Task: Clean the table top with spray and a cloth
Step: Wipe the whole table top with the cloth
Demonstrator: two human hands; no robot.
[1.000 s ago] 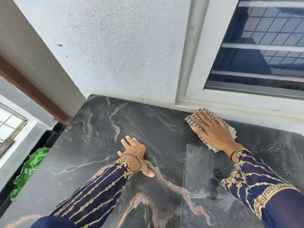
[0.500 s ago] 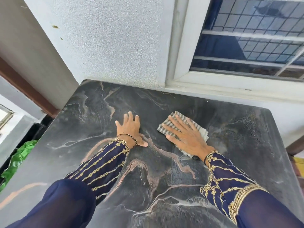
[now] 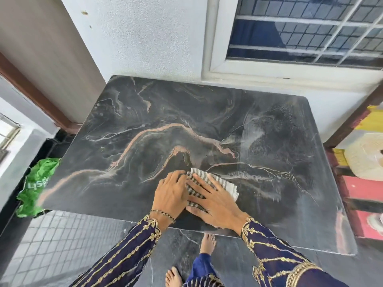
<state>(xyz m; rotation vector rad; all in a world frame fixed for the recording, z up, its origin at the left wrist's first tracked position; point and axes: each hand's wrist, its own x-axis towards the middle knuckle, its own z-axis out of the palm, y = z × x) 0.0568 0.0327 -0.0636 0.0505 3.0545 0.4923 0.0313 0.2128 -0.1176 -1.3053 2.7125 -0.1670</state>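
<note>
— The right hand (image 3: 213, 201) lies flat, fingers spread, on the striped cloth (image 3: 229, 186).
— And the left hand (image 3: 170, 195)?
— Flat also, touching the cloth's left side, near the front edge of the dark tabletop (image 3: 145, 121).

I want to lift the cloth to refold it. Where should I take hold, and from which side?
Probably best to pinch the cloth at its pale far-right corner, coming from the right. That corner pokes out bare past the right hand, which lies flat over the rest; the left hand blocks the left edge.
</note>
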